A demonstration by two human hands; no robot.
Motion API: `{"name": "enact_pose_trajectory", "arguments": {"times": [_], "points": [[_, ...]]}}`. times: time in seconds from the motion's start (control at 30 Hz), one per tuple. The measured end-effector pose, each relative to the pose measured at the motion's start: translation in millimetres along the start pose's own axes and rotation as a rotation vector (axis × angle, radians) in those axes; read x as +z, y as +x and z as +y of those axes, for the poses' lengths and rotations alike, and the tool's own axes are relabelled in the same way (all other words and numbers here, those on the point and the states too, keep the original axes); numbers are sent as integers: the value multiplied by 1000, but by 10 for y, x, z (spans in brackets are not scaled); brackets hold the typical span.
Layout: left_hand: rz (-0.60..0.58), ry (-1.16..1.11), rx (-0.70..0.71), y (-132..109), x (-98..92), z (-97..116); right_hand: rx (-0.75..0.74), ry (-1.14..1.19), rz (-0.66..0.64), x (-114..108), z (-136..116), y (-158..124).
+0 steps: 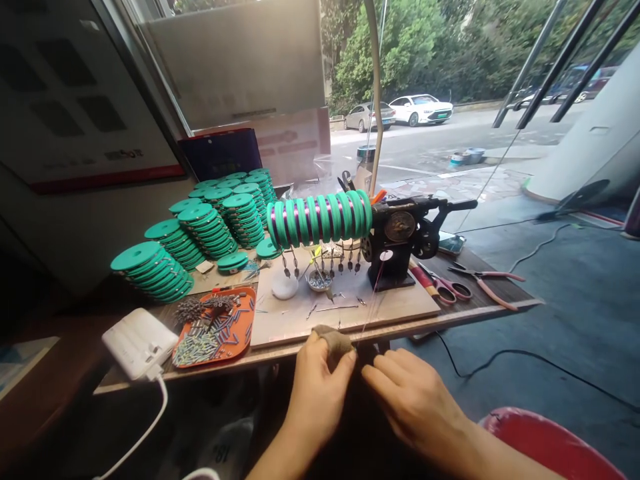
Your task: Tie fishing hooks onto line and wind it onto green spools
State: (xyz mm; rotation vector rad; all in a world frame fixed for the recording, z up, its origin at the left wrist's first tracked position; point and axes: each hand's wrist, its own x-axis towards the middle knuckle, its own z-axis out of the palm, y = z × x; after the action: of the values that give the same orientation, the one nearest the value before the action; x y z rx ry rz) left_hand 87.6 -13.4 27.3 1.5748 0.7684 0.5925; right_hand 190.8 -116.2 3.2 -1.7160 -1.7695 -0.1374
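The left hand [320,381] was clamped on a brown cloth [334,338] at the surface's [466,307] near edge; the right hand's [413,388] grip couldn't be told. Stacked spools [203,227], far left, seemed finished; the winder's row of spools [320,219] seemed unfinished.

White car [421,109] outside; red bucket [547,445] at right.

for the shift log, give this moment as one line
left hand: pinching brown cloth | right hand: curled shut, contents hidden | ahead: green spools on black winder | left side: orange tray
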Motion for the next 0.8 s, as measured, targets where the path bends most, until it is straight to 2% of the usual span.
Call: {"name": "enact_pose_trajectory", "arguments": {"times": [0.07,0.17,0.27,0.33,0.43,0.53,0.6,0.67,0.8], "points": [[57,160,143,-11,-18,-12,-158,-67,-44,-63,-31,108],[41,67,130,-26,-58,-37,-282,-4,-149,-145,2,432],[-28,-182,18,-20,-103,-46,-286,85,-300,-181,101,777],[-33,-284,-60,-7,-129,-46,-263,129,-373,-174,168,912],[-12,-302,-134,21,-155,-55,-243,139,-388,-143,231,944],[-18,-248,-144,38,-152,-67,-222,122,-364,-115,245,888],[2,-170,-78,31,-133,-69,-193,109,-350,-107,238,866],[53,-17,48,6,-105,-74,-145,100,-328,-108,227,870],[259,414,402,-52,-64,-144,-13,92,-272,-126,206,932]]}}
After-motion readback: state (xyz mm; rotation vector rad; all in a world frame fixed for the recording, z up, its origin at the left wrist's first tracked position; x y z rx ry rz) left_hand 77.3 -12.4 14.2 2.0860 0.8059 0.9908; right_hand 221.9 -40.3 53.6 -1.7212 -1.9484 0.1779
